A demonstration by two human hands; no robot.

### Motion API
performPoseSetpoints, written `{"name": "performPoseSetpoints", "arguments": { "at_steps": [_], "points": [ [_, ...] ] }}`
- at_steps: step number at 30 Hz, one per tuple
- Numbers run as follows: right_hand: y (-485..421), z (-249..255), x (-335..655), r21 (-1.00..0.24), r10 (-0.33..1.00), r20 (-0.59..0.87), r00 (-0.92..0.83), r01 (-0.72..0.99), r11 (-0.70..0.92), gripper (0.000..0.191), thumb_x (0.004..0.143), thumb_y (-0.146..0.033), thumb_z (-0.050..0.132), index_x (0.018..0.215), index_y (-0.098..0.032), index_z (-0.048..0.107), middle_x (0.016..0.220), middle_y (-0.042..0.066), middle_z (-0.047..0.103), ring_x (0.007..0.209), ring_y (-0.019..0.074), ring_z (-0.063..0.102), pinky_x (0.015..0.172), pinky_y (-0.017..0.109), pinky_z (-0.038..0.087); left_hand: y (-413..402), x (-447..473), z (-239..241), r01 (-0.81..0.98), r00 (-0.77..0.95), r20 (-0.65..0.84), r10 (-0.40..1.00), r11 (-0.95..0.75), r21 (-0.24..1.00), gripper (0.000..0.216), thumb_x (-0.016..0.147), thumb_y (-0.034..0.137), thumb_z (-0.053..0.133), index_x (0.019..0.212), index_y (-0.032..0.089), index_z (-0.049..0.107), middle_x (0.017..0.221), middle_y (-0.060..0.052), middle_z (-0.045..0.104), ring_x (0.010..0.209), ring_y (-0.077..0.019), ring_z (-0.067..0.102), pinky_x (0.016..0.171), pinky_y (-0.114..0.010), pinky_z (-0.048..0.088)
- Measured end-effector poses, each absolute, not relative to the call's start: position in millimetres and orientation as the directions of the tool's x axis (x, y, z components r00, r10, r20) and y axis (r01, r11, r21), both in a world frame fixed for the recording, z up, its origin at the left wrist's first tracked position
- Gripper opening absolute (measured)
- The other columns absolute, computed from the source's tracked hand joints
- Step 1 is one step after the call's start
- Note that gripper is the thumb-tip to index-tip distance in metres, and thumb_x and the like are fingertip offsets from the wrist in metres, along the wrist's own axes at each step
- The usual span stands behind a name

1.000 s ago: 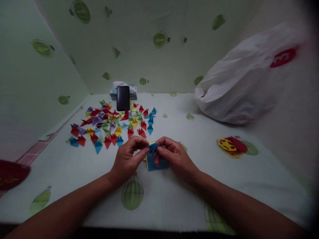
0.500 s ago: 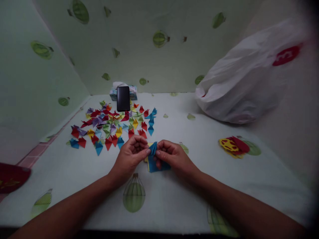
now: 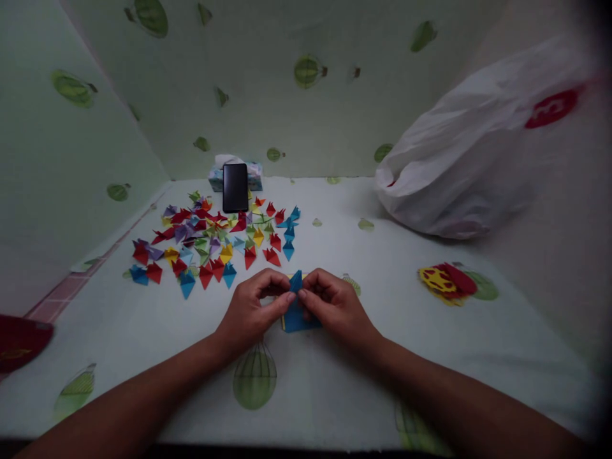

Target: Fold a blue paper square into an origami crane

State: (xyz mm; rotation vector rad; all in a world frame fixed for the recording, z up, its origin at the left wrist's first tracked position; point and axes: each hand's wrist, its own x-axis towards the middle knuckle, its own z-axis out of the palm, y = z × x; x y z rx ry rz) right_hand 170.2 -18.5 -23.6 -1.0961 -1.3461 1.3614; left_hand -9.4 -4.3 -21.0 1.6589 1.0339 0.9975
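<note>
Between my fingertips stands a small piece of blue folded paper (image 3: 296,281), pointed at the top. My left hand (image 3: 255,307) pinches its left side with thumb and forefinger. From the other side, my right hand (image 3: 332,299) pinches its right side the same way. Beneath them on the table lies a stack of blue paper sheets (image 3: 297,321) with yellow showing at its edges, partly covered by my right hand. Beyond my left hand spreads a crowd of small folded paper pieces (image 3: 210,240) in red, blue, yellow, green and purple.
A dark phone (image 3: 235,187) leans on a tissue box (image 3: 216,179) at the back. On the right is a large white plastic bag (image 3: 444,166), with red and yellow cut-outs (image 3: 444,282) in front of it. A red object (image 3: 23,342) sits at the left edge.
My fingers have shifted slightly on the blue folded paper, which now looks narrower and more closed. My left hand sits a little lower. The view has moved slightly.
</note>
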Motion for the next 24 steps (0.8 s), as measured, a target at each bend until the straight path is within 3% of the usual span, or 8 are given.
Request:
{"name": "performPoseSetpoints", "arguments": {
  "at_steps": [3, 9, 12, 18, 24],
  "points": [
    [-19.1, -23.0, 171.6, -0.999, 0.967, 0.033, -0.253, -0.021, 0.028, 0.019, 0.083, -0.035, 0.068, 0.077, -0.021, 0.057, 0.063, -0.001, 0.059, 0.055, 0.0123, 0.054, 0.053, 0.025, 0.042, -3.8, -11.3, -23.5, 0.126, 0.309, 0.142, 0.94, -0.189, 0.974, 0.011, 0.086, 0.028, 0.068, 0.087, 0.017, 0.067, 0.084, -0.003, 0.068, 0.079, -0.0159, 0.064, 0.074, -0.028, 0.052],
    [-12.4, -22.5, 175.6, -0.996, 0.97, 0.008, -0.243, -0.084, -0.012, 0.025, 0.085, -0.043, 0.067, 0.083, -0.02, 0.058, 0.067, -0.001, 0.061, 0.052, 0.0106, 0.054, 0.05, 0.024, 0.043, -0.2, -10.3, -29.2, -0.172, 0.392, -0.061, 0.918, 0.138, 0.975, 0.016, 0.087, 0.033, 0.069, 0.092, 0.018, 0.071, 0.091, -0.004, 0.07, 0.086, -0.0169, 0.065, 0.085, -0.031, 0.052],
    [-11.4, -23.4, 175.2, -0.992, 0.963, -0.006, -0.271, -0.121, -0.04, 0.024, 0.082, -0.041, 0.07, 0.084, -0.019, 0.059, 0.067, -0.001, 0.063, 0.051, 0.0101, 0.055, 0.051, 0.024, 0.044, 0.0, -8.8, -29.9, -0.235, 0.425, -0.106, 0.899, 0.223, 0.946, 0.017, 0.086, 0.034, 0.071, 0.089, 0.018, 0.07, 0.086, -0.004, 0.069, 0.081, -0.0161, 0.065, 0.08, -0.03, 0.052],
    [-14.3, -24.6, 172.4, -0.974, 0.944, -0.063, -0.323, -0.187, -0.129, 0.024, 0.078, -0.039, 0.074, 0.083, -0.019, 0.061, 0.066, -0.002, 0.064, 0.048, 0.0086, 0.054, 0.049, 0.022, 0.044, -1.2, -10.3, -29.1, -0.165, 0.424, -0.122, 0.897, 0.208, 0.964, 0.015, 0.085, 0.031, 0.073, 0.086, 0.016, 0.069, 0.075, 0.0, 0.065, 0.07, -0.0106, 0.059, 0.068, -0.022, 0.047],
    [-14.2, -23.2, 172.3, -0.981, 0.969, -0.085, -0.233, -0.151, -0.122, 0.024, 0.079, -0.036, 0.072, 0.074, -0.019, 0.057, 0.062, -0.003, 0.062, 0.048, 0.0082, 0.054, 0.048, 0.022, 0.041, -3.5, -9.3, -25.5, -0.13, 0.296, 0.008, 0.955, 0.032, 0.991, 0.021, 0.088, 0.034, 0.068, 0.104, 0.02, 0.064, 0.096, -0.003, 0.065, 0.082, -0.0135, 0.064, 0.077, -0.027, 0.053]
  ]
}}
